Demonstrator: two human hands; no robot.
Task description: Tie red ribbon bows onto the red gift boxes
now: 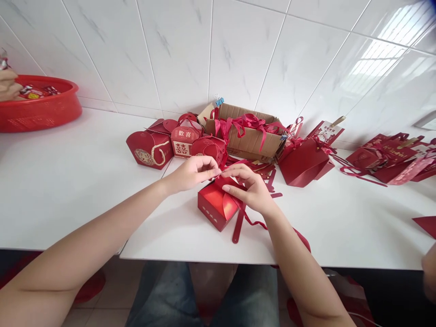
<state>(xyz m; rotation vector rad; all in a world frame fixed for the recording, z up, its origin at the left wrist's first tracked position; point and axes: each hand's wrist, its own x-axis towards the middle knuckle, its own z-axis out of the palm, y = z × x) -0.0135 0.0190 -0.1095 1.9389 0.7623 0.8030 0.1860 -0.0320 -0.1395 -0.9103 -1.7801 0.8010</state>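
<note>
Bare forearms [109, 227], seven and five o'clock: left hand [195, 174] pinches red ribbon [260, 224]; right hand [250, 186], fingers' grip unclear; red box [214, 202], just six o'clock of centre, folded shut, tying seemingly unfinished.

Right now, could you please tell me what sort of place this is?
Probably a packing workspace: red paper gift boxes, a brown cardboard box of shiny red ribbons and a red plastic basket of small wrapped packets suggest it.

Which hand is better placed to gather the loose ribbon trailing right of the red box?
Probably the right hand: the loose ribbon trails toward that forearm. The left hand reaches in from the red box's other side, farther away.
</note>
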